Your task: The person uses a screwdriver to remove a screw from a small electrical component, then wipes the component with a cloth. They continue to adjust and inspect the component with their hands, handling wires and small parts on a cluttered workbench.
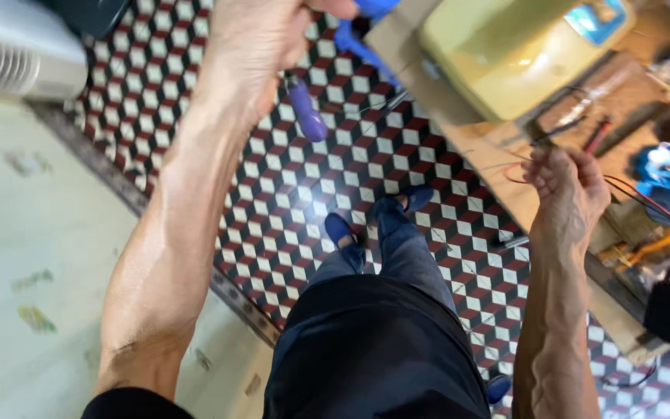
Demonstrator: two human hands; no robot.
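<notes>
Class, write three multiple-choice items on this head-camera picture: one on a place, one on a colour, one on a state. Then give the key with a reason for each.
1. Where is the cream plastic machine casing?
A. on the wooden workbench
B. on the tiled floor
C. in the left hand

2. What colour is the handle of the tool below the left hand?
A. green
B. purple
C. white

3. How is the right hand placed?
A. flat and open on the knee
B. spread on the floor
C. fingers closed on thin red and black wires

Key: 1 A, the casing lies on the bench top; 2 B, the handle below the fist is purple; 3 C, the fingers pinch the wires at the bench edge.
</notes>
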